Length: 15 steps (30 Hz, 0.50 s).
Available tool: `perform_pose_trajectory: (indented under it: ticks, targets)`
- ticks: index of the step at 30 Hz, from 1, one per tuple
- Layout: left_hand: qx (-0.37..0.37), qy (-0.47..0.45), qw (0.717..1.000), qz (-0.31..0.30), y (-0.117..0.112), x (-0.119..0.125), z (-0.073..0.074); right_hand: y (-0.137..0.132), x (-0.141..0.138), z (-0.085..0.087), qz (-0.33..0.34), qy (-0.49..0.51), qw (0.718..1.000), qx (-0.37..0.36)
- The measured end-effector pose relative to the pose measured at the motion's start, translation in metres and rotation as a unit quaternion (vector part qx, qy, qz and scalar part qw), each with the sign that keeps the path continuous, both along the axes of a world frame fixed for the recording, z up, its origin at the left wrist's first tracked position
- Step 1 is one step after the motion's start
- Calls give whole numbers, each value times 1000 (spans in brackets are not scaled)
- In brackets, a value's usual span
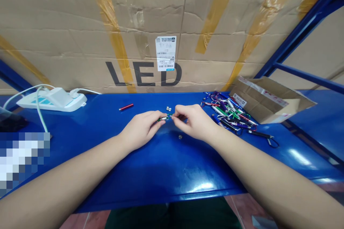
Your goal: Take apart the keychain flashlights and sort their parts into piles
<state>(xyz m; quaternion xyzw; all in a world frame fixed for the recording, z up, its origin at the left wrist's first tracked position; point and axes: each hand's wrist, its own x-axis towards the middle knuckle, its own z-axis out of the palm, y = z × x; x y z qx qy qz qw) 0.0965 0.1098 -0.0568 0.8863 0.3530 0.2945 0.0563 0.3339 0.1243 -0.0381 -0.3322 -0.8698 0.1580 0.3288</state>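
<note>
- Grips green tube (162, 118) in left hand (142, 128), over mid tabletop (150, 171).
- Holds right hand (192, 121) at tube's right end, thumb and finger pinched; cannot tell on what, if anything.
- Note silver bits (167, 108) just beyond tube, single bit (180, 137) on near side.
- Note red tube (126, 107) off left, pile of tubes (231, 111) right, beside carton (251, 100).

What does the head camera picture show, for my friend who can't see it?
A person's left hand pinches a small green piece, with the right hand close to its end. On the blue table lie tiny silver pieces, a red tube and a heap of colourful tubes beside an open cardboard box.
</note>
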Motion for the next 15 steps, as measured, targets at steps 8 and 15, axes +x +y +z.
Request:
perform_pose_trajectory:
  ticks: [8,15]
  targets:
    - [27,96,994,32,-4,5,-1,-12,-19,9,-95,-248,964,22]
    - [-9,56,995,78,-3,0,6,6,19,17,-135,-206,966,-84]
